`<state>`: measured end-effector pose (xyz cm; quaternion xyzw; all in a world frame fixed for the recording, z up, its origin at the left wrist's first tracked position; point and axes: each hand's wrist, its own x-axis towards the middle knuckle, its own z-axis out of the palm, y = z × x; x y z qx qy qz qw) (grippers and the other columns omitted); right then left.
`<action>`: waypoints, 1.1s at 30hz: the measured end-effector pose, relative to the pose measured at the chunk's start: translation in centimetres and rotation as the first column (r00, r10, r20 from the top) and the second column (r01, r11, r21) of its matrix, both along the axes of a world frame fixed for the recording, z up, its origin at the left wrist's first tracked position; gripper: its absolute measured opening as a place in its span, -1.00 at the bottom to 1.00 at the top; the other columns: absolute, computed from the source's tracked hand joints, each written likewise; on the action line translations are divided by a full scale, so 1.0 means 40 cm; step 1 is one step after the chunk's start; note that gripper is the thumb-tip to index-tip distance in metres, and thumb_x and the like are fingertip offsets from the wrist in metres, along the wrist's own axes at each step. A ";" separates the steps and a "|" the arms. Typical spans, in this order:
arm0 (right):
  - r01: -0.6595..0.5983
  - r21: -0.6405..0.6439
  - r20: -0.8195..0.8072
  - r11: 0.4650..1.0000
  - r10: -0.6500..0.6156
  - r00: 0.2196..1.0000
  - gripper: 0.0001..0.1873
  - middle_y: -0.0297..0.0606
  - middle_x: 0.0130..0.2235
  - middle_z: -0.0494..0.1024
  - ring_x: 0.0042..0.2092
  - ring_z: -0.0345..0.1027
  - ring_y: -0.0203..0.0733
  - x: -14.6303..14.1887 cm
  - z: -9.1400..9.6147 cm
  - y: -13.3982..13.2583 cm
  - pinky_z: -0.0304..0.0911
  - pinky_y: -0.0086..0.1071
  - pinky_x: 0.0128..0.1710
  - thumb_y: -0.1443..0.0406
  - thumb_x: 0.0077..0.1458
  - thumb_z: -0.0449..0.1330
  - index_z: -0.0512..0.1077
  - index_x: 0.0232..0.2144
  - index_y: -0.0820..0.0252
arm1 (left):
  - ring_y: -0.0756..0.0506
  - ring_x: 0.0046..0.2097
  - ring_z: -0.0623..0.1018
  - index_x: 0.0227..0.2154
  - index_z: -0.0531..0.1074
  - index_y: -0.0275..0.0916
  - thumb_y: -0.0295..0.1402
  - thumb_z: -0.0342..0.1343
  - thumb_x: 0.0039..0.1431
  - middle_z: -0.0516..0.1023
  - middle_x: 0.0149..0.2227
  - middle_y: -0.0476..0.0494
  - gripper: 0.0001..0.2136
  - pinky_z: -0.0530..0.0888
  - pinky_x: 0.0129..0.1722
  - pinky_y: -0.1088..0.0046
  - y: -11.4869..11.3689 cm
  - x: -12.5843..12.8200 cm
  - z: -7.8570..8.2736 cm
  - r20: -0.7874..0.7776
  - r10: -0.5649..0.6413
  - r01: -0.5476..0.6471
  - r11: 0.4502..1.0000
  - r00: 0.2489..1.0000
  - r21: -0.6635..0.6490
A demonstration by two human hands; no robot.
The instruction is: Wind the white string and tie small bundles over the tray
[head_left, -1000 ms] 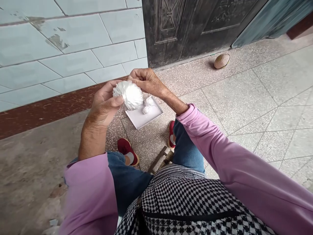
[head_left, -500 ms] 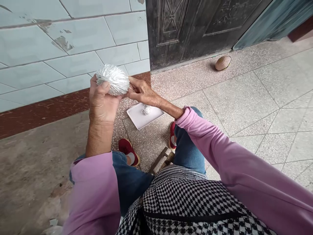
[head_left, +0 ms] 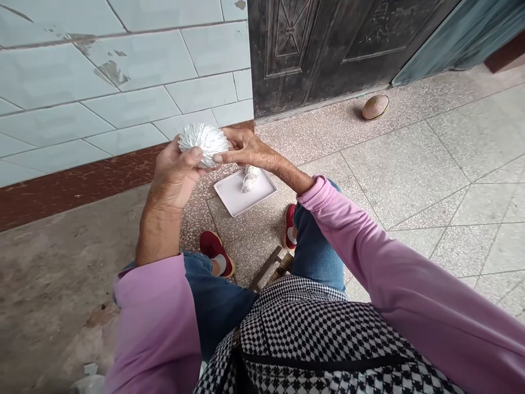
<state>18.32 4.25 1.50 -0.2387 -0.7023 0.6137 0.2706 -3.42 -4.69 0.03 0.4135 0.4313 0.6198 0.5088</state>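
Observation:
A ball of shiny white string (head_left: 205, 143) is held up in front of me, its strands fanned out like a pompom. My left hand (head_left: 176, 164) cups it from the left and below, the thumb pressed on its near side. At the ball's right edge, my right hand (head_left: 250, 149) grips it between thumb and fingers; some of its fingertips are hidden behind the ball. Below, a smaller loose bundle of white string (head_left: 250, 178) lies on a pale shallow tray (head_left: 235, 203) on the floor.
A brown and tan ball (head_left: 375, 107) rests on the floor near the dark carved door (head_left: 311, 54). The tiled wall (head_left: 135, 98) rises at the left. Red shoes (head_left: 213, 249) and part of a wooden stool (head_left: 266, 268) show below my hands.
Both hands and the string ball have shifted slightly right and down. The ball has turned, and my right thumb now lies across its near side. More of the bundle on the tray shows.

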 end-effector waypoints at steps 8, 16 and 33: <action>0.086 0.187 0.082 0.979 -0.103 0.991 -0.78 -0.41 -0.23 0.49 -0.17 0.36 -0.18 -0.028 -0.060 -0.007 0.33 -0.29 -0.06 0.18 0.73 0.45 0.62 0.12 0.24 | -0.29 0.06 0.78 -0.14 0.57 -0.14 0.05 0.93 -0.24 0.81 0.07 -0.29 -0.23 0.83 -0.22 0.33 0.029 -0.001 -0.006 0.055 0.208 -0.208 0.978 0.977 -0.003; -0.064 0.395 0.219 0.916 -0.026 0.975 -0.69 -0.27 -0.21 0.58 -0.13 0.45 -0.07 -0.010 -0.024 -0.056 0.38 -0.20 0.04 0.26 0.78 0.22 0.57 -0.16 0.11 | -0.26 -0.01 0.74 -0.11 0.47 -0.11 0.26 0.90 -0.31 0.72 0.03 -0.23 -0.09 0.88 -0.20 0.18 0.047 -0.020 -0.039 -0.029 0.320 -0.320 0.947 0.947 0.013; 0.127 0.142 -0.017 0.982 -0.126 0.992 -0.45 -0.33 -0.28 0.48 -0.24 0.33 -0.21 0.024 0.073 -0.027 0.47 -0.42 -0.27 -0.10 0.84 0.36 0.48 -0.19 0.09 | -0.23 -0.09 0.78 0.01 0.68 -0.16 -0.11 0.94 -0.19 0.85 0.01 -0.27 -0.25 0.85 -0.17 0.24 0.017 -0.008 -0.035 -0.086 -0.009 0.000 0.995 0.996 -0.102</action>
